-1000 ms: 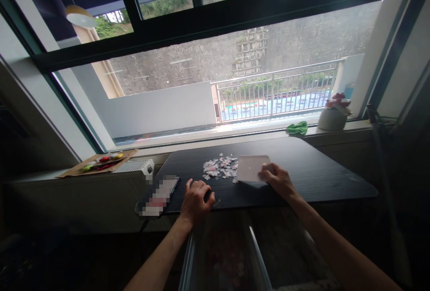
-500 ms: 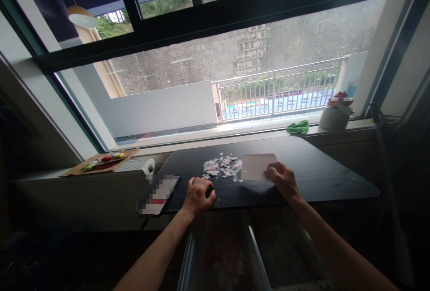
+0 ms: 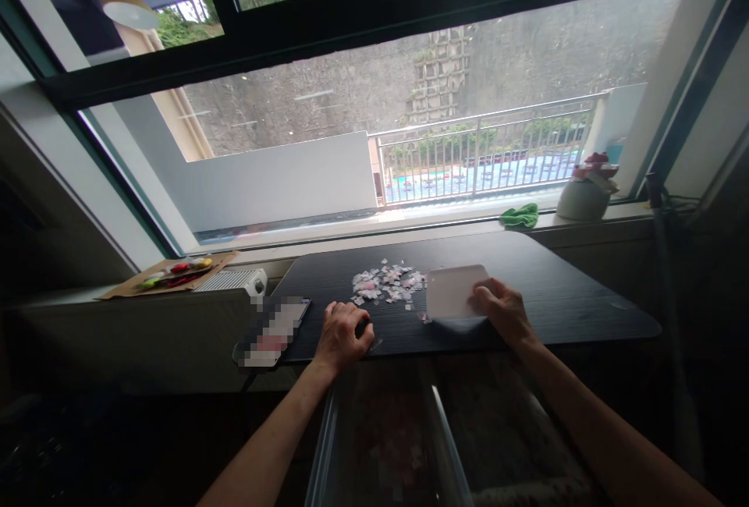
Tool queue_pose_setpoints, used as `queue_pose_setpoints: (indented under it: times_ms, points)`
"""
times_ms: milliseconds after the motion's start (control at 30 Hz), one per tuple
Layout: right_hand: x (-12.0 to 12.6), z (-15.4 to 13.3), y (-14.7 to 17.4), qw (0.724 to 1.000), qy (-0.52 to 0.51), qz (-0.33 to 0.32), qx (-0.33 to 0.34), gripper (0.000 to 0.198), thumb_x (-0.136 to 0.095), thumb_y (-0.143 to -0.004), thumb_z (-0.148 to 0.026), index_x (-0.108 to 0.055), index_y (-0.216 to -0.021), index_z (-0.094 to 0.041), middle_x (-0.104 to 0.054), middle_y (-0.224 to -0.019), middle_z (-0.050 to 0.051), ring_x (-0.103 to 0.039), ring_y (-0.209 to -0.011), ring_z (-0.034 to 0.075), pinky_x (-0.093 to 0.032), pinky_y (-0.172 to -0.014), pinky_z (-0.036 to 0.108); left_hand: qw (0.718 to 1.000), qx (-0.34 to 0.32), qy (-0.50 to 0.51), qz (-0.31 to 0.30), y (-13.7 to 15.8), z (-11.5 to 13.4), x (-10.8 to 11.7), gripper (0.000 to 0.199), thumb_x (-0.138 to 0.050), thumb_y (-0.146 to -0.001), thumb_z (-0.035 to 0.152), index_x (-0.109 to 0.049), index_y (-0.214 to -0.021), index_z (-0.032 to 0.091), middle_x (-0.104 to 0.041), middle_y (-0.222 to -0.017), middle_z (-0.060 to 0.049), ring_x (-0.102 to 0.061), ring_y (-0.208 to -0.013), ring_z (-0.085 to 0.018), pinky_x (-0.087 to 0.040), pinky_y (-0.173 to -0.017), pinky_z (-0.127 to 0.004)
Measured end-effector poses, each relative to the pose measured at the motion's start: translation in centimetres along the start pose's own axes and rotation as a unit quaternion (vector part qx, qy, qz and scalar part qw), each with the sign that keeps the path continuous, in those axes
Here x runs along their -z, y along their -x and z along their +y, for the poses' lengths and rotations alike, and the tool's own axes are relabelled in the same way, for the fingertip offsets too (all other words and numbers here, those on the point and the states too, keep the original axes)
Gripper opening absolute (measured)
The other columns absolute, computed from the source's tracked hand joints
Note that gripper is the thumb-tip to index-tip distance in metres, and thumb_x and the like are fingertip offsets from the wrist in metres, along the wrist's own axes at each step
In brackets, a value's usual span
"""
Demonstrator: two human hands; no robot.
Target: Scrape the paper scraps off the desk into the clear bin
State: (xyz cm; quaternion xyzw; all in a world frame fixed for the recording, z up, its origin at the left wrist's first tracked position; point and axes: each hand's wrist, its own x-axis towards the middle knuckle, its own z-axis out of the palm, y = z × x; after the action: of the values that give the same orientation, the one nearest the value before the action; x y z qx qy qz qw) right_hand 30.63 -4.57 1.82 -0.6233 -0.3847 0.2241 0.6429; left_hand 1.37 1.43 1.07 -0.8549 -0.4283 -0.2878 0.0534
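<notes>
My right hand [image 3: 504, 306] grips the right edge of a flat white card [image 3: 455, 292] with rounded corners, tilted up from the dark table [image 3: 562, 288]. Left of the card lies a loose pile of small white and pinkish paper scraps [image 3: 386, 282]. A few scraps lie by the card's lower left corner. Near the table's front edge rests my left hand [image 3: 345, 331], its fingers curled towards the thumb; whether anything is inside them is hidden. Below the front edge stands a clear plastic bin [image 3: 448, 444] with more scraps dimly visible in it.
A phone [image 3: 275, 334] lies at the table's left edge, its screen blurred out. On the sill are a green cloth [image 3: 520, 216] and a pale jar-like container [image 3: 585, 196] with a red top. Brown paper [image 3: 122, 282] with colourful items lies left, by a white radiator [image 3: 234, 282].
The white card and my right hand have shifted slightly right, away from the pile. A few scraps lie a little further right and nearer me. My left hand has barely moved.
</notes>
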Motion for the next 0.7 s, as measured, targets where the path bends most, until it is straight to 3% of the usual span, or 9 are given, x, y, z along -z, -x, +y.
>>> queue_pose_setpoints:
  times_ms: [200,300,400,533,700]
  points:
    - [1.0,0.0,0.5,1.000,0.018,0.018,-0.002,0.016,-0.054,-0.062,-0.031,-0.061,-0.070,-0.019,-0.063,-0.059,-0.001,-0.059,-0.054,0.015,-0.046,-0.052,0.025,1.000,0.000,-0.011,-0.011,0.0,0.0,0.0,0.017,-0.050,-0.079,0.031,-0.064,-0.081,0.021,-0.063,-0.082,-0.004,-0.056,-0.087,-0.022,-0.033,-0.100,-0.048]
    - [0.9,-0.2,1.0,1.000,-0.009,-0.015,0.002,0.018,-0.055,-0.062,-0.032,-0.061,-0.072,-0.019,-0.064,-0.061,-0.001,-0.061,-0.057,0.016,-0.048,-0.053,0.025,1.000,-0.001,-0.011,-0.009,0.0,-0.1,0.0,0.017,-0.051,-0.079,0.031,-0.064,-0.082,0.021,-0.063,-0.081,-0.004,-0.057,-0.086,-0.022,-0.033,-0.100,-0.048]
    - [1.2,-0.7,1.2,0.999,0.033,-0.041,0.010,0.017,-0.055,-0.063,-0.032,-0.062,-0.070,-0.019,-0.065,-0.061,-0.001,-0.060,-0.056,0.015,-0.047,-0.052,0.024,1.000,0.000,-0.009,-0.008,0.0,-0.1,0.0,0.018,-0.050,-0.079,0.032,-0.064,-0.082,0.021,-0.063,-0.081,-0.003,-0.057,-0.086,-0.022,-0.032,-0.101,-0.049]
    - [3.5,-1.6,1.0,0.994,0.102,-0.038,-0.014,0.017,-0.055,-0.064,-0.032,-0.064,-0.069,-0.019,-0.065,-0.059,0.000,-0.060,-0.055,0.015,-0.045,-0.050,0.024,1.000,0.000,-0.011,-0.003,0.0,0.0,0.0,0.017,-0.051,-0.078,0.032,-0.064,-0.081,0.022,-0.063,-0.081,-0.003,-0.056,-0.085,-0.021,-0.033,-0.100,-0.047]
    - [5.6,-2.1,0.4,0.997,0.072,-0.027,-0.029,0.017,-0.058,-0.063,-0.031,-0.066,-0.071,-0.019,-0.068,-0.062,0.001,-0.062,-0.057,0.016,-0.047,-0.051,0.024,1.000,-0.003,-0.009,-0.002,0.1,-0.1,0.0,0.015,-0.051,-0.079,0.031,-0.064,-0.081,0.023,-0.063,-0.082,-0.003,-0.056,-0.085,-0.021,-0.033,-0.100,-0.047]
